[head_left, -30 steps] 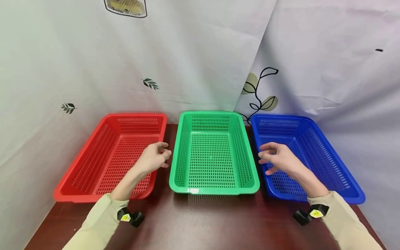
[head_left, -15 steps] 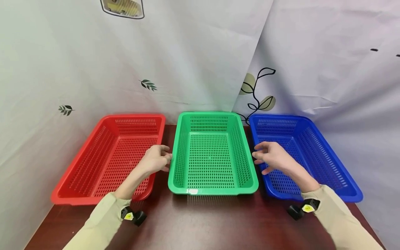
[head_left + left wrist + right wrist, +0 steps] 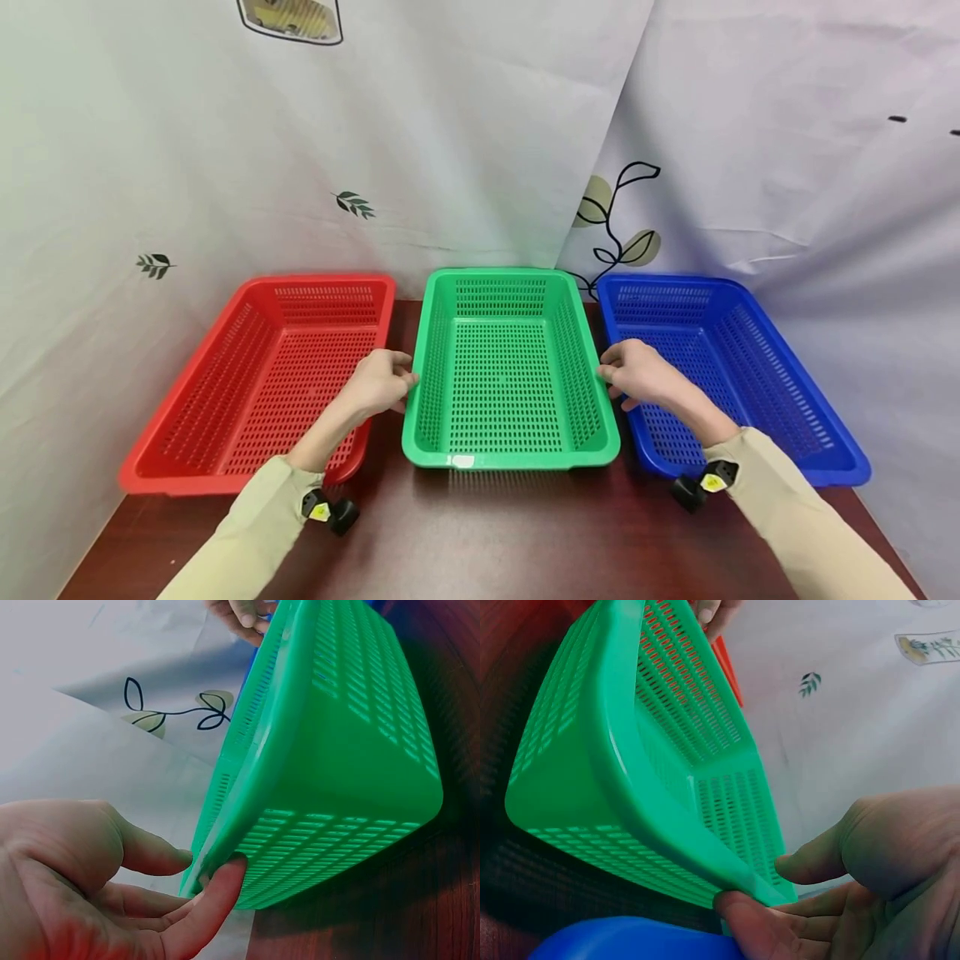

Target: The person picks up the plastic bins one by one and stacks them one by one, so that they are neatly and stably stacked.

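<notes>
Between both hands stands a green perforated plastic basket [image 3: 517, 459], on the table with nothing in it. My left hand [image 3: 379, 380] grips its left rim, thumb on top and fingers beneath the lip. In the left wrist view the thumb [image 3: 159, 853] lies at the upper side of the rim and a fingertip presses the outer wall. On the opposite side my right hand [image 3: 643, 372] holds the right rim. Its thumb [image 3: 817, 859] comes over the lip while the fingers curl below, as the right wrist view shows.
A red basket [image 3: 176, 483] stands to the left, a blue basket [image 3: 806, 350] to the right, both close to the green one. Behind all three hangs a pale printed cloth [image 3: 480, 142]. Dark reddish-brown tabletop [image 3: 480, 533] extends in front.
Both hands have come inward to the green basket, the right one moving left from over the blue basket, and their fingers have closed on its side rims. The baskets have not visibly moved.
</notes>
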The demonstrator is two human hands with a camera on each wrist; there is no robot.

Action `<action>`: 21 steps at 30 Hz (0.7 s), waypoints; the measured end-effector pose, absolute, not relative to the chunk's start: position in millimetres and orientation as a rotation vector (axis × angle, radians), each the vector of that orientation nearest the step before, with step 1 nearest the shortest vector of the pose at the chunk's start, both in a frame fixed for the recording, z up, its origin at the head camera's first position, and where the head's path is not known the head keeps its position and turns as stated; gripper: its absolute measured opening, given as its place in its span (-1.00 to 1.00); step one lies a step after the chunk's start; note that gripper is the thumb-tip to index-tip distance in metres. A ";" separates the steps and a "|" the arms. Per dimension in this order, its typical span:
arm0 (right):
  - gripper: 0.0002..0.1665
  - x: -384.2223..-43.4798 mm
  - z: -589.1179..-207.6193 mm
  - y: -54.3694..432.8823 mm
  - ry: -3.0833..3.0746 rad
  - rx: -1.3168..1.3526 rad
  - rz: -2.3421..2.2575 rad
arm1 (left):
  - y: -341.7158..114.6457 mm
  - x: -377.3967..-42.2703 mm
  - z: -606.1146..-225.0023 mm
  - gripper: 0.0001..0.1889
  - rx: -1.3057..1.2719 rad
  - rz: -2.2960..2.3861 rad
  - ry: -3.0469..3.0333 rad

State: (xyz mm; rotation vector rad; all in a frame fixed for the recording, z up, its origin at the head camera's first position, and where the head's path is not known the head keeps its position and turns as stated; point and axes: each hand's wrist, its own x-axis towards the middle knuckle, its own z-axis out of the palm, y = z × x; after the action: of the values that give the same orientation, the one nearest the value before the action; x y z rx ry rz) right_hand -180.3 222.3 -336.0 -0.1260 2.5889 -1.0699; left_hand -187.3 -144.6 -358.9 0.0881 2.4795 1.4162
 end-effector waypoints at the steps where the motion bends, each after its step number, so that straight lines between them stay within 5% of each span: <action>1: -0.49 -181.5 -336.9 221.8 2.595 -0.130 -1.058 | -144.3 -187.3 -359.4 -0.52 0.088 1.415 2.484; 21: -0.52 -181.0 -338.3 230.1 2.504 -0.121 -1.218 | -145.1 -187.4 -365.5 -0.50 0.079 1.512 2.447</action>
State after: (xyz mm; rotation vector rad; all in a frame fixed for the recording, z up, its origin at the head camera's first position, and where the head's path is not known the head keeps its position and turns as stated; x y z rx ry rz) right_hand -181.0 230.1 -338.3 -0.1208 2.5039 -1.2177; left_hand -187.4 -145.1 -365.5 0.0791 2.4474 1.5124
